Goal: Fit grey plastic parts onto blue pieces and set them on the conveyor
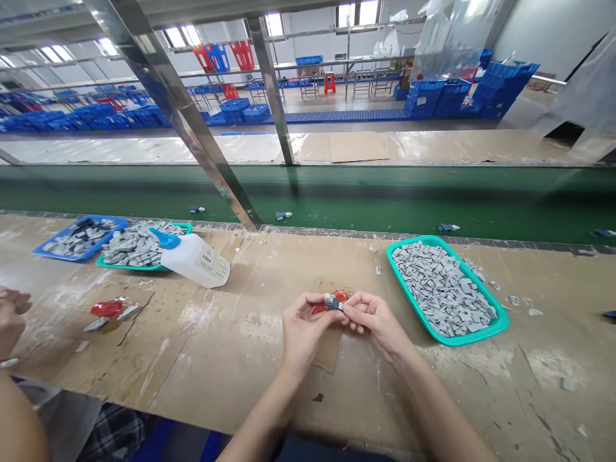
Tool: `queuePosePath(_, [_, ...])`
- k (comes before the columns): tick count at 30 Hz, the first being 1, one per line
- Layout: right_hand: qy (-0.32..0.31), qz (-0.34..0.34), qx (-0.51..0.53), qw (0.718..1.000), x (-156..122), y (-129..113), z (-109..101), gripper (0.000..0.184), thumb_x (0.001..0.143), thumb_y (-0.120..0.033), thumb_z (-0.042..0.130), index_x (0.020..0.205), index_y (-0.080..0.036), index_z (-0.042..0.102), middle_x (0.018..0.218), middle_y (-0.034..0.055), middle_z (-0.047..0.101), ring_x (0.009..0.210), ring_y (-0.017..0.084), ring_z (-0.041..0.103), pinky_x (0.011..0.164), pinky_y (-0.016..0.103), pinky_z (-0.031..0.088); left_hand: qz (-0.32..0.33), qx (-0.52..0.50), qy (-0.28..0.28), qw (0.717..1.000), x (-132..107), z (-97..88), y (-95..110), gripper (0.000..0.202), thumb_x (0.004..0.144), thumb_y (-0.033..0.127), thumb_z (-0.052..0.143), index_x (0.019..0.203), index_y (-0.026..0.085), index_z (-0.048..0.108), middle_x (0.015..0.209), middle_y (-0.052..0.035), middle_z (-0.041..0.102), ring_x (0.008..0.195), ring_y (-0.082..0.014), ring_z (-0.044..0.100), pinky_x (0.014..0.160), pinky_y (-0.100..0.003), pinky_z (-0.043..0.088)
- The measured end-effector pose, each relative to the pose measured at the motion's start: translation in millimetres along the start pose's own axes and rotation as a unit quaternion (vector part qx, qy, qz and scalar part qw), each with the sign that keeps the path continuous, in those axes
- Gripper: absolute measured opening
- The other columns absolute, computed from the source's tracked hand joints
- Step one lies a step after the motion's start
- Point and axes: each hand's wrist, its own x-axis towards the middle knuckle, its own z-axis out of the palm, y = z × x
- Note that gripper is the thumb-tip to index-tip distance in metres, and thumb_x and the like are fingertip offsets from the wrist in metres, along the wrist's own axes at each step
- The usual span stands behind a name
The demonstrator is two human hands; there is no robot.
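My left hand (308, 324) grips a small dark-blue and grey plastic part (333, 303) between thumb and fingers. At the part's right end, my right hand (373, 319) pinches with thumb and forefinger; a pale bit shows at those fingertips, too small to name. Both hands meet just above the cardboard-covered bench. Beneath and behind them, partly hidden, lie a red object (341, 295) and a piece of cardboard (328, 356). To the right of my hands sits a teal tray (450, 341) full of small grey plastic pieces (443, 289).
A white bottle with a blue cap (199, 260) leans on a green tray (103, 263) of grey pieces. Beside it is a blue tray (38, 249). Several parts lie on the green conveyor belt (346, 199). A metal post (192, 135) rises ahead. A co-worker's hand (12, 314) is at left.
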Motion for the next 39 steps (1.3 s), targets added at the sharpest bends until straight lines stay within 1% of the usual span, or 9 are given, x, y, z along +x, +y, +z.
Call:
queuePosePath(8, [-0.037,0.058,-0.021,0.997,-3,0,-6,0.032,0.076,-0.041,0.067,0.087,-0.021,0.044,0.057,-0.0034,0.062,0.043,0.006,0.043,0.041,0.017,0.025,-0.020,0.004,-0.042,0.999,-1,-0.8,-1,0.023,0.053,0.007,0.080,0.069,0.015,0.067,0.076,-0.0024,0.071,0.076,-0.0180,0.067,0.074,-0.029,0.055])
queuePosePath(12, [-0.022,0.000,-0.019,1.000,-5,0,6,0.029,0.081,-0.044,0.060,0.081,-0.021,0.041,0.060,-0.0025,0.061,0.049,0.009,0.048,0.042,0.017,0.029,-0.069,-0.023,-0.124,0.990,6,-1.1,5,0.030,0.065,0.015,0.075,0.094,0.016,0.069,0.096,-0.0094,0.071,0.092,-0.0228,0.066,0.084,-0.033,0.051])
queuePosePath(17, [0.029,-0.037,0.001,0.999,-8,-6,14,0.029,0.089,-0.050,0.042,0.086,-0.021,0.044,0.059,-0.0021,0.058,0.052,0.011,0.049,0.043,0.019,0.030,-0.093,-0.085,-0.144,0.982,13,3.5,8,0.034,0.079,0.022,0.064,0.112,0.017,0.062,0.113,-0.0110,0.064,0.108,-0.0220,0.057,0.094,-0.032,0.044])
queuePosePath(21, [0.139,-0.109,-0.059,0.982,-12,-20,-7,0.029,0.089,-0.049,0.041,0.091,-0.021,0.048,0.063,0.0002,0.060,0.057,0.014,0.052,0.046,0.022,0.035,-0.087,-0.083,-0.141,0.983,20,5.1,7,0.034,0.083,0.028,0.059,0.116,0.017,0.059,0.109,-0.0095,0.063,0.099,-0.0184,0.060,0.088,-0.029,0.046])
queuePosePath(26, [0.358,-0.171,-0.219,0.891,-17,-36,-53,0.027,0.086,-0.048,0.047,0.089,-0.021,0.052,0.071,0.0042,0.063,0.065,0.018,0.056,0.055,0.027,0.040,-0.060,-0.029,-0.183,0.981,32,2.9,21,0.032,0.080,0.032,0.062,0.108,0.017,0.061,0.101,-0.0093,0.063,0.093,-0.0195,0.062,0.090,-0.033,0.046])
queuePosePath(29, [0.475,-0.170,-0.377,0.776,-19,-37,-83,0.023,0.084,-0.041,0.049,0.092,-0.020,0.057,0.080,0.0076,0.065,0.075,0.023,0.057,0.069,0.035,0.042,-0.034,-0.005,-0.189,0.981,45,4.7,32,0.031,0.077,0.032,0.065,0.103,0.017,0.061,0.098,-0.0087,0.064,0.092,-0.0204,0.062,0.090,-0.035,0.047])
queuePosePath(32, [0.507,-0.165,-0.532,0.657,-16,-33,-104,0.021,0.081,-0.031,0.052,0.092,-0.019,0.065,0.091,0.0123,0.063,0.095,0.031,0.047,0.083,0.043,0.037,0.023,0.031,-0.197,0.980,73,12.1,34,0.032,0.079,0.033,0.062,0.107,0.016,0.060,0.104,-0.0103,0.064,0.096,-0.0211,0.062,0.092,-0.037,0.047])
queuePosePath(34, [0.487,-0.151,-0.587,0.629,-11,-30,-110,0.021,0.080,-0.029,0.054,0.090,-0.019,0.069,0.093,0.0138,0.060,0.099,0.033,0.040,0.085,0.045,0.034,0.091,0.102,-0.184,0.973,101,20.6,26,0.034,0.083,0.033,0.056,0.113,0.016,0.057,0.109,-0.0119,0.064,0.097,-0.0213,0.063,0.092,-0.038,0.047])
queuePosePath(39, [0.446,-0.136,-0.625,0.626,6,-34,-103,0.018,0.075,-0.027,0.064,0.091,-0.025,0.073,0.092,0.0129,0.054,0.098,0.034,0.036,0.080,0.045,0.035,0.195,0.310,-0.160,0.917,184,46.7,-8,0.033,0.083,0.020,0.051,0.115,0.015,0.057,0.110,-0.0128,0.066,0.102,-0.0232,0.061,0.092,-0.039,0.046])
